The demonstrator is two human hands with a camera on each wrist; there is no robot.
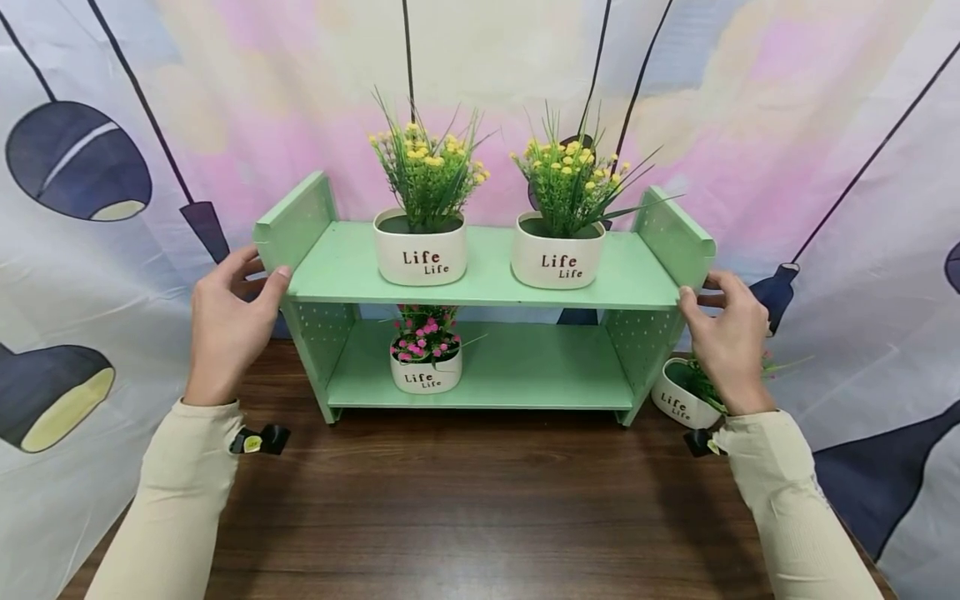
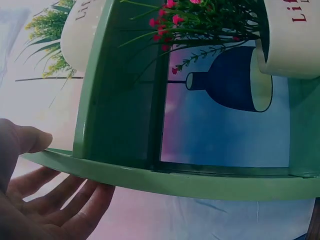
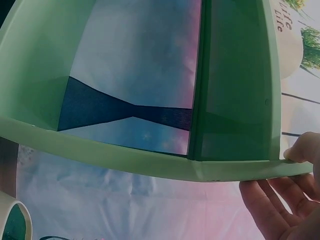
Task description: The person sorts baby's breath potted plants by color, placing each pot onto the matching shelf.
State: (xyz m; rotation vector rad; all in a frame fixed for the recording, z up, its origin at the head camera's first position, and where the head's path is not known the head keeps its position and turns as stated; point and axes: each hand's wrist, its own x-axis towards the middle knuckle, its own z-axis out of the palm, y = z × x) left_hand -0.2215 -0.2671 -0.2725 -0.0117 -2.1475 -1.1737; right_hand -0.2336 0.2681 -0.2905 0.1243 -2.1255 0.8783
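Note:
A light green two-tier shelf stands upright on the table, seen from the front. My left hand grips its left side panel, and the left wrist view has the thumb on the inner face, the fingers on the outer. Likewise, my right hand holds the right side panel between thumb and fingers. On the upper board sit two white "Life" pots with yellow flowers, a left pot and a right pot. Below, toward the left, is a white pot with pink flowers.
Another white pot with a plant stands on the table at the right of the shelf, partly hidden by my right hand. Dark brown wood table extends in front. A curtain with painted lamps hangs close behind.

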